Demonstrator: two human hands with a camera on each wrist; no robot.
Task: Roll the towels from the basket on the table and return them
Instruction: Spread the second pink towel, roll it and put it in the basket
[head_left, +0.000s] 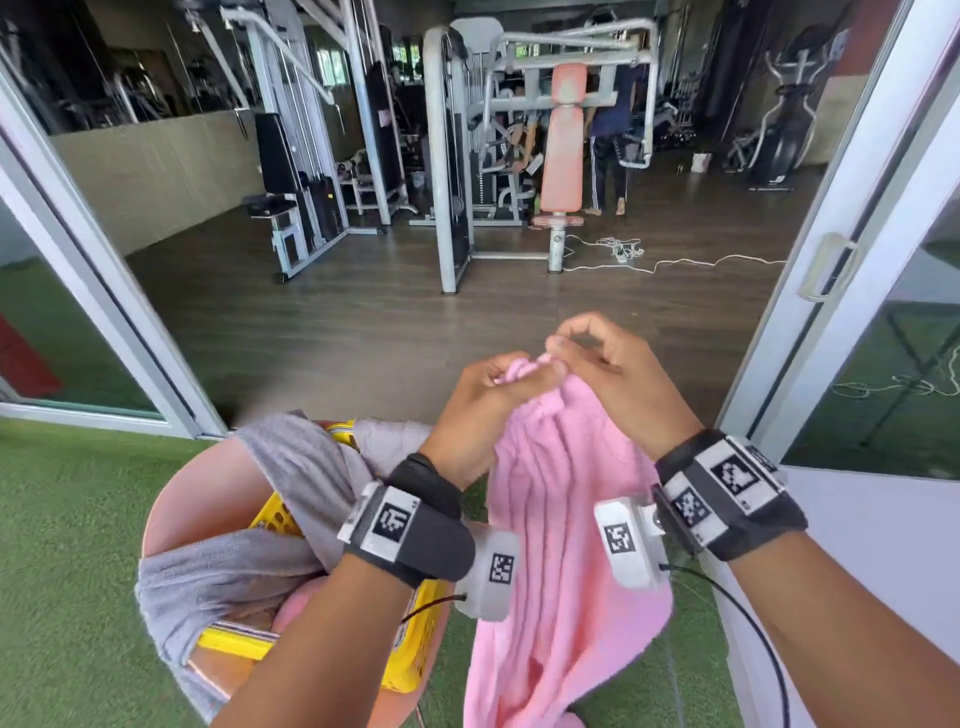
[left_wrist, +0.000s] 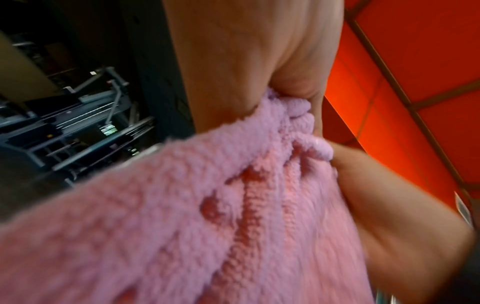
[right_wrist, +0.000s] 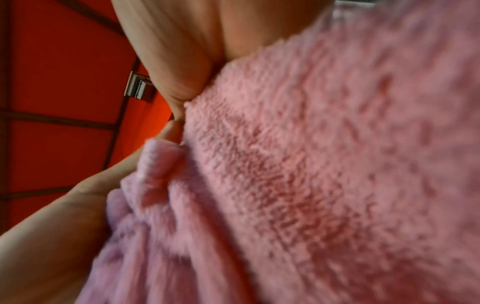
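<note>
I hold a pink towel (head_left: 561, 519) up in the air in front of me, and it hangs down in long folds. My left hand (head_left: 511, 376) grips its bunched top edge. My right hand (head_left: 566, 349) pinches the same edge right beside it, fingers curled. Both wrist views are filled by the pink towel (left_wrist: 207, 205) (right_wrist: 311, 164) pressed against my palms. A yellow basket (head_left: 410, 649) stands on a round pink table (head_left: 171, 509) at the lower left, under my left forearm. Grey towels (head_left: 291, 478) are draped over the basket.
White sliding door frames (head_left: 852, 270) stand at left and right of an open doorway. Gym machines (head_left: 457, 156) and people are further inside, with a white cable (head_left: 675, 262) on the wooden floor. Green turf (head_left: 67, 519) surrounds the table.
</note>
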